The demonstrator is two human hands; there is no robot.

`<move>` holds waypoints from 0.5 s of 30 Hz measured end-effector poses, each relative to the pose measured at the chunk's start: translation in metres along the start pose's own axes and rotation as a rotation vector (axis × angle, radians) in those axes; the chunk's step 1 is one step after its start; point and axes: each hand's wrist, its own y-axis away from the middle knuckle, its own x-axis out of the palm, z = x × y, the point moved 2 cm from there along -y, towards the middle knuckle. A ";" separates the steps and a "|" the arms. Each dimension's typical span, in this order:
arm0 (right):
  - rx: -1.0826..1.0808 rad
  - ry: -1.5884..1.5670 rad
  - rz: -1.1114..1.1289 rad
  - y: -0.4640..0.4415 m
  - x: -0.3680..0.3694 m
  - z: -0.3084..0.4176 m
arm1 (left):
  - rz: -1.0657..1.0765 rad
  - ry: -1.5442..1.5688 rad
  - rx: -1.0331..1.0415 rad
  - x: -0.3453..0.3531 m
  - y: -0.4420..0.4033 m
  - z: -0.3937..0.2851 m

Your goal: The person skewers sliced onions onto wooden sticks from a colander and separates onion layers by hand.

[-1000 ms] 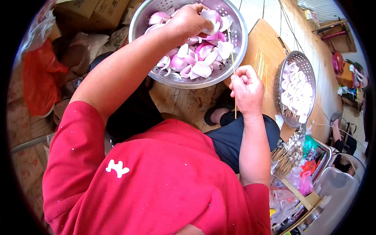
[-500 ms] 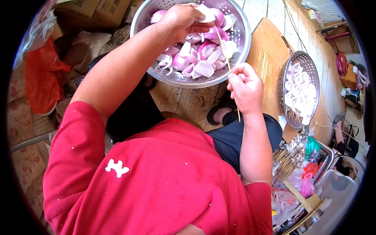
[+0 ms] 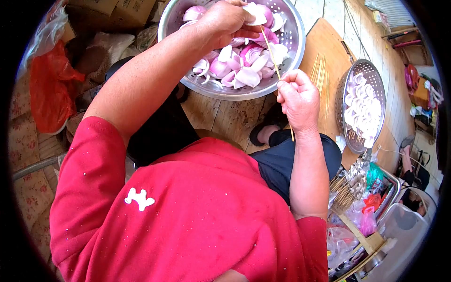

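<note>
My left hand (image 3: 228,23) is closed on a pale onion piece (image 3: 255,15) above a large metal colander (image 3: 229,95). In my right hand (image 3: 299,101), thumb and fingers pinch a thin wooden skewer (image 3: 271,50). The skewer slants up to the left, its upper end at the held piece; whether it has pierced the piece I cannot tell. Purple and white onion pieces (image 3: 247,77) lie in the colander. To the right, loose skewers (image 3: 320,75) rest on a wooden board (image 3: 324,42), beside a second colander (image 3: 342,101) holding white pieces on skewers (image 3: 364,110).
At lower right are bundled skewers (image 3: 345,192), plastic bags (image 3: 369,221) and a clear bin (image 3: 404,235). A red bag (image 3: 51,89) and cardboard boxes (image 3: 112,19) are at the left. Another person's leg (image 3: 406,160) shows at far right.
The onion piece in my left hand and the skewer's upper end have come together, with the skewer tilted further left. My right hand keeps its pinch. The whole view has shifted slightly.
</note>
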 end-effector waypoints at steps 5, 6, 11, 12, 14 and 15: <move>0.017 -0.053 0.017 -0.001 0.000 -0.002 | -0.057 -0.023 0.052 0.001 -0.004 0.006; 0.033 -0.066 0.023 -0.001 0.001 -0.003 | -0.058 -0.023 0.051 0.001 -0.004 0.006; 0.057 -0.098 0.028 -0.001 0.002 -0.002 | -0.053 -0.066 0.064 0.004 0.000 0.004; 0.061 -0.106 0.023 -0.001 0.002 -0.002 | -0.054 -0.065 0.062 0.006 0.002 0.003; 0.074 -0.116 0.020 -0.001 0.004 -0.004 | -0.085 -0.018 0.056 0.011 0.008 0.000; 0.049 -0.124 0.003 -0.001 0.005 -0.006 | -0.087 -0.018 0.049 0.014 0.014 -0.001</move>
